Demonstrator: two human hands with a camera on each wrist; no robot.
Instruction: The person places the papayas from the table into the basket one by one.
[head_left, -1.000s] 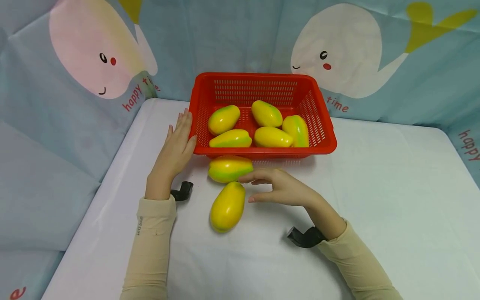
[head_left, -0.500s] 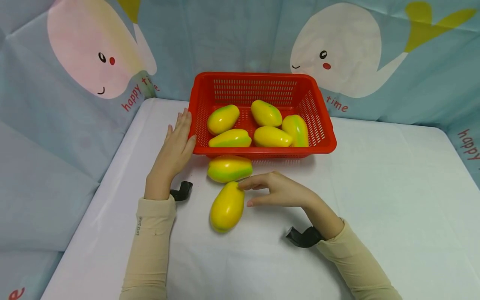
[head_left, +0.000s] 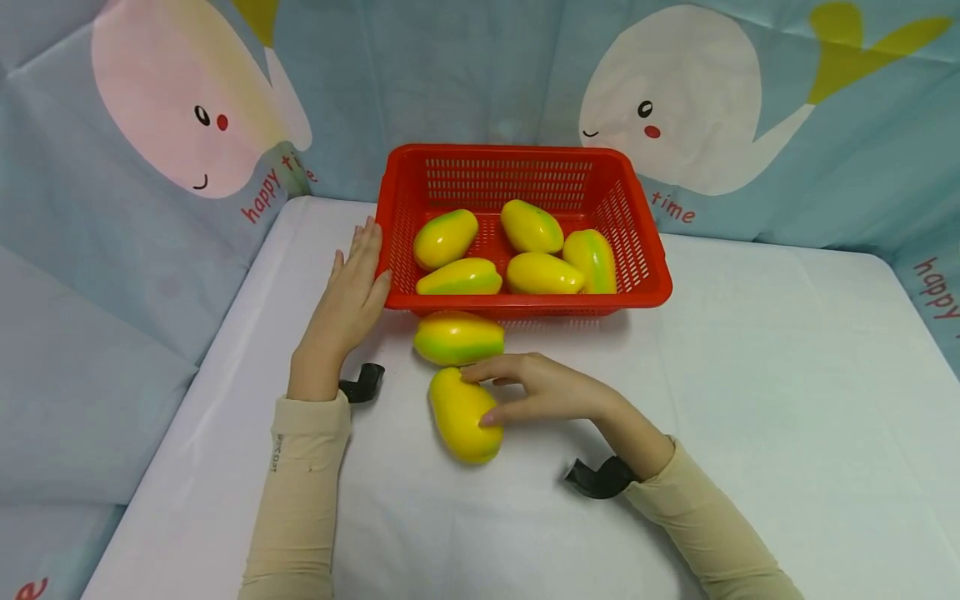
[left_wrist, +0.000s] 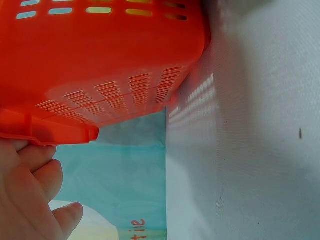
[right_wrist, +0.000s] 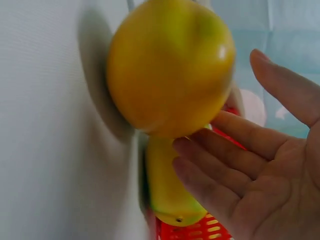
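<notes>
My left hand (head_left: pixel 341 300) rests against the left rim of a red plastic basket (head_left: pixel 528 302), fingers extended along it; in the left wrist view its fingers (left_wrist: pixel 47 175) lie at the rim. My right hand (head_left: pixel 543 387) touches a yellow papaya (head_left: pixel 465 421) lying on the table in front of the basket. Index fingertip and thumb overlap the fruit's top and right side. The right wrist view shows that papaya (right_wrist: pixel 170 67) close up, with the fingers loosely extended and the thumb apart. Another yellow-green papaya (head_left: pixel 459 337) lies between it and the basket's front wall.
Several more yellow-green papayas (head_left: pixel 543 273) lie inside the basket. A white cloth (head_left: pixel 787 400) covers the table. Behind and to the left hangs a blue curtain (head_left: pixel 465 75) printed with whales. Black wrist-worn devices (head_left: pixel 600 477) stick out near both cuffs.
My right hand has moved left and slightly toward me, from beside the nearer papaya onto it. That papaya has turned, its lower end swinging right. The left hand stays at the basket.
</notes>
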